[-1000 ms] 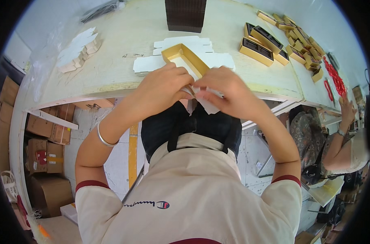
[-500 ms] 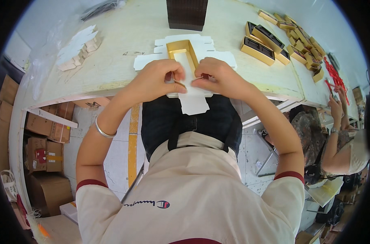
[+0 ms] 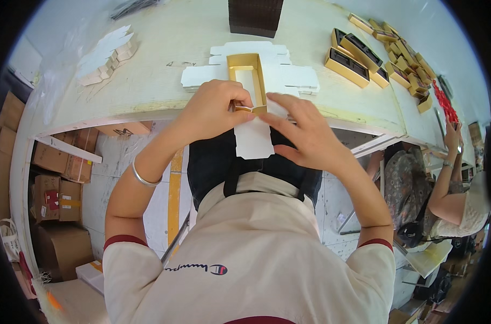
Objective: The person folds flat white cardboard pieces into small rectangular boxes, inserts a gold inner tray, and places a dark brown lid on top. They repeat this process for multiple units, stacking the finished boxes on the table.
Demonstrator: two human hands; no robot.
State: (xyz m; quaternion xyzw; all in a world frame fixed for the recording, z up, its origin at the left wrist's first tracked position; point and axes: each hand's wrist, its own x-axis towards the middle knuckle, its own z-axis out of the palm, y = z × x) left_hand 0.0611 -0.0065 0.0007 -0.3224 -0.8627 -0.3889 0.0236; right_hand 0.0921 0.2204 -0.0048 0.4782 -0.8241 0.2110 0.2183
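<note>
A half-folded box (image 3: 260, 81) with gold walls and a white floor is held at the table's near edge, on top of a stack of flat white cardboard (image 3: 202, 75). Its near left corner is pinched between the thumb and bent fingers of the left hand (image 3: 216, 108); some of those fingertips are hidden behind the gold wall. The right hand (image 3: 305, 127) is spread, its fingers parted and its thumb held away, and the near right corner is touched by a fingertip; whether any card is gripped there cannot be told. A white flap (image 3: 253, 141) is left hanging from the near end, above the lap. On the table (image 3: 159, 51), a dark brown block (image 3: 254, 19) is seen beyond the box, and another stack of white card (image 3: 102, 59) is placed well to the left. To the right, gold boxes with black inserts (image 3: 347, 69) are grouped, with a pile of smaller gold boxes (image 3: 399, 75) beyond them. Red ribbon (image 3: 445, 105) is laid out near a co-worker's hand (image 3: 452, 136).
</note>
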